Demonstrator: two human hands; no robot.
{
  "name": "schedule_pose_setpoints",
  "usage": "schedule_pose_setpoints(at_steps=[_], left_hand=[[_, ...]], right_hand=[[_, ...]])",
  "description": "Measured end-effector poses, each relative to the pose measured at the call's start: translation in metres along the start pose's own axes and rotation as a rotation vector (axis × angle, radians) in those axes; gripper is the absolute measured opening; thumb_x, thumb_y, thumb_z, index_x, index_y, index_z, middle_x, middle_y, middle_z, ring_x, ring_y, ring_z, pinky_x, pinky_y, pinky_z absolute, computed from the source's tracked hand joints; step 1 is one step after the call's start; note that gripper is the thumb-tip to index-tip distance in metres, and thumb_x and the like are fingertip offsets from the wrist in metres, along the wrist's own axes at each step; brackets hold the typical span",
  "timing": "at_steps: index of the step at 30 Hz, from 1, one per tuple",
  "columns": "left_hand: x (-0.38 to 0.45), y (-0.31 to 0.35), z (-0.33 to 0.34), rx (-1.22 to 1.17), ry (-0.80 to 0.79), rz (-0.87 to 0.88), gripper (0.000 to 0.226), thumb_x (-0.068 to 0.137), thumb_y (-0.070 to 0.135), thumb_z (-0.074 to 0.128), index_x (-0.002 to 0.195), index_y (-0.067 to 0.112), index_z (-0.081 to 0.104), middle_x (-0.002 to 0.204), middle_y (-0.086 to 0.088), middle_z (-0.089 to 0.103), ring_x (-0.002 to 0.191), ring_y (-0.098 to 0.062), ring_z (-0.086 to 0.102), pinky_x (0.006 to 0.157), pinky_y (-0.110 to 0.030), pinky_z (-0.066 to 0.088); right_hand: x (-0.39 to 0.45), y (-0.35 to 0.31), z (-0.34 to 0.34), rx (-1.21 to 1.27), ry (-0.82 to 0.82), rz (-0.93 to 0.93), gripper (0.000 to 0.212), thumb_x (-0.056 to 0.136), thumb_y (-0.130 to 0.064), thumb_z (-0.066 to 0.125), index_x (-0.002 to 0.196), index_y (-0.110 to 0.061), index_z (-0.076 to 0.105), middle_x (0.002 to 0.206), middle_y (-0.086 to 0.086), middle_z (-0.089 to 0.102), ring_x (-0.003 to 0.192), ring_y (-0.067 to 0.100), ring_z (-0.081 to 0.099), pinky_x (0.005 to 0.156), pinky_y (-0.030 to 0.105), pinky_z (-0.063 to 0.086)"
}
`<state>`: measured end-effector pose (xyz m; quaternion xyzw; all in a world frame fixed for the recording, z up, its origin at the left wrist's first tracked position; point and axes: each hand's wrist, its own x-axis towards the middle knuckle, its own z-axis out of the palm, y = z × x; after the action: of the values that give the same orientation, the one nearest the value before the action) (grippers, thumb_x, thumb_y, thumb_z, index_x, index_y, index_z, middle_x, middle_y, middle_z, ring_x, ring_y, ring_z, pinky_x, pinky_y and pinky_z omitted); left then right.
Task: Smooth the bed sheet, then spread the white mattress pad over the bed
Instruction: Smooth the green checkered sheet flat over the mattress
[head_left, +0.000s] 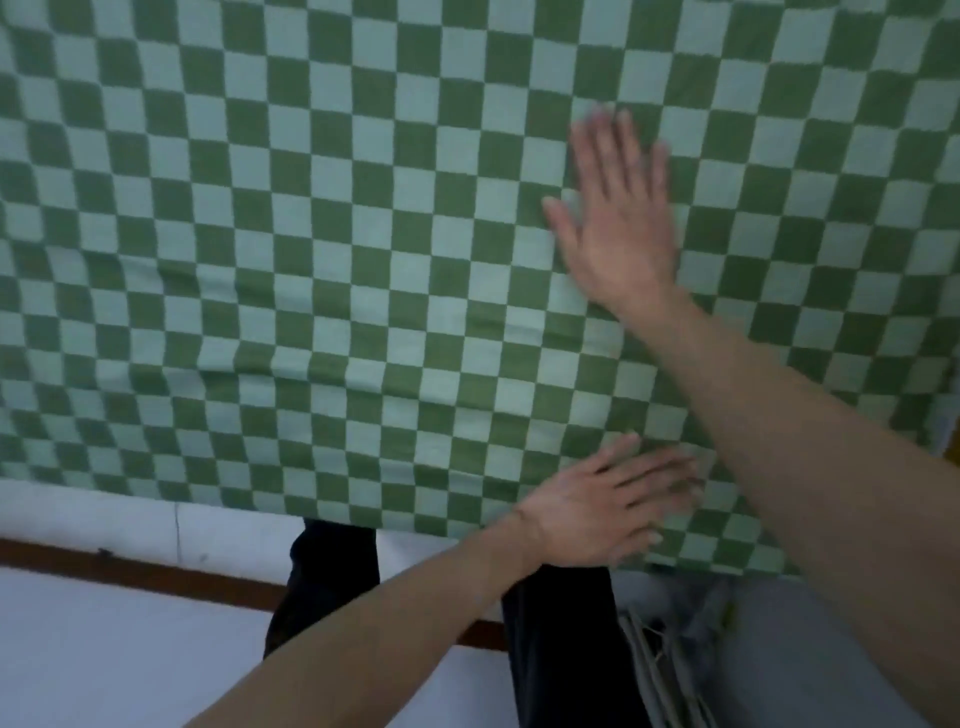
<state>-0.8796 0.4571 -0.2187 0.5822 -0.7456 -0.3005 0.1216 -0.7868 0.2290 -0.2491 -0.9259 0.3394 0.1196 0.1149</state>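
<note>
Head view: both flat hands, left hand (597, 514) and right hand (618, 228), press bed sheet (311, 234).

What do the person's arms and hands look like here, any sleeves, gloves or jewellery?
Both forearms are bare, with no sleeves in view. The left hand and right hand wear no gloves; no rings or watch can be made out, though the fingers are blurred.

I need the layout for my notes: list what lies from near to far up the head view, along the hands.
Dark trouser leg → left hand flat on the sheet's near edge → right hand flat farther in → checkered bed sheet beyond.
</note>
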Motion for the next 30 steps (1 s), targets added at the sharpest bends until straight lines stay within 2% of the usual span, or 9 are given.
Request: schedule_pose_setpoints(at_steps=[2,6,8,11,15,18,21,25,30], left_hand=[[-0.065,-0.03,-0.014,0.104,0.039,-0.242,0.067,0.109,0.051,0.029,0.165,0.022,0.006,0.172,-0.008,0.005,0.16,-0.026,0.001,0.128,-0.055,0.0],[-0.199,-0.103,-0.029,0.177,0.073,-0.937,0.073,0.107,0.056,0.022,0.165,0.017,0.003,0.172,-0.01,-0.004,0.159,-0.031,-0.003,0.127,-0.055,-0.008],[-0.238,-0.091,-0.016,0.097,-0.002,-0.971,0.075,0.105,0.058,0.025,0.165,0.018,0.005,0.172,-0.01,-0.004,0.159,-0.032,-0.002,0.126,-0.059,0.001],[-0.26,-0.03,0.022,0.033,-0.126,-0.756,0.071,0.106,0.059,0.027,0.165,0.02,0.016,0.173,-0.008,-0.001,0.159,-0.031,-0.003,0.125,-0.057,0.009],[-0.255,0.011,0.034,-0.1,-0.212,-0.643,0.066,0.107,0.055,0.028,0.164,0.023,0.018,0.173,-0.003,-0.004,0.159,-0.025,-0.008,0.125,-0.05,0.011],[-0.261,-0.003,0.016,-0.08,-0.049,-0.613,0.064,0.108,0.053,0.033,0.164,0.025,0.02,0.173,-0.001,0.008,0.16,-0.021,0.004,0.125,-0.05,0.02],[-0.284,-0.07,-0.014,-0.002,0.172,-0.894,0.067,0.109,0.053,0.026,0.165,0.023,0.006,0.173,-0.004,-0.001,0.16,-0.024,-0.001,0.128,-0.05,0.008],[-0.318,-0.162,-0.041,-0.049,0.434,-1.392,0.065,0.109,0.054,0.021,0.164,0.022,0.005,0.173,-0.006,-0.001,0.159,-0.028,-0.004,0.127,-0.058,0.002],[-0.283,-0.181,-0.033,0.04,0.489,-1.456,0.067,0.109,0.052,0.024,0.164,0.016,0.009,0.171,-0.015,0.005,0.158,-0.039,0.003,0.123,-0.068,0.0]], right_hand=[[-0.052,0.05,0.017,0.005,0.074,0.29,0.074,0.105,-0.062,0.012,0.162,-0.016,0.002,0.17,0.002,-0.002,0.157,0.026,0.003,0.126,0.056,0.002],[-0.175,0.108,0.035,0.15,0.09,0.864,0.079,0.103,-0.063,0.007,0.162,-0.011,0.007,0.17,0.01,0.006,0.157,0.031,0.005,0.126,0.054,0.005],[-0.206,0.106,0.038,0.211,0.06,0.968,0.079,0.103,-0.06,0.007,0.162,-0.008,0.006,0.17,0.012,0.005,0.157,0.033,0.004,0.126,0.049,0.0],[-0.193,0.076,0.031,0.201,0.062,1.015,0.076,0.104,-0.054,0.013,0.161,-0.004,0.009,0.169,0.015,0.006,0.156,0.035,0.005,0.125,0.048,-0.002],[-0.133,-0.023,0.014,0.185,0.134,0.478,0.07,0.108,-0.05,0.016,0.161,-0.005,0.009,0.169,0.016,0.006,0.156,0.034,0.003,0.127,0.044,-0.001],[-0.061,-0.106,0.016,0.18,0.137,-0.039,0.065,0.11,-0.047,0.017,0.161,-0.008,0.009,0.169,0.015,0.008,0.156,0.035,0.006,0.127,0.047,0.001],[-0.033,-0.159,0.036,0.025,0.114,-0.361,0.064,0.11,-0.05,0.019,0.162,-0.014,0.008,0.168,0.013,0.012,0.155,0.034,0.011,0.126,0.055,0.01],[-0.158,-0.149,0.084,-0.054,-0.043,-0.528,0.071,0.107,-0.051,0.031,0.163,-0.013,0.008,0.17,0.013,0.004,0.156,0.036,0.006,0.124,0.06,0.01],[-0.338,-0.06,0.091,-0.233,-0.369,-0.921,0.064,0.104,-0.045,0.047,0.16,-0.02,0.028,0.169,0.008,0.016,0.156,0.033,0.011,0.126,0.054,0.004]])
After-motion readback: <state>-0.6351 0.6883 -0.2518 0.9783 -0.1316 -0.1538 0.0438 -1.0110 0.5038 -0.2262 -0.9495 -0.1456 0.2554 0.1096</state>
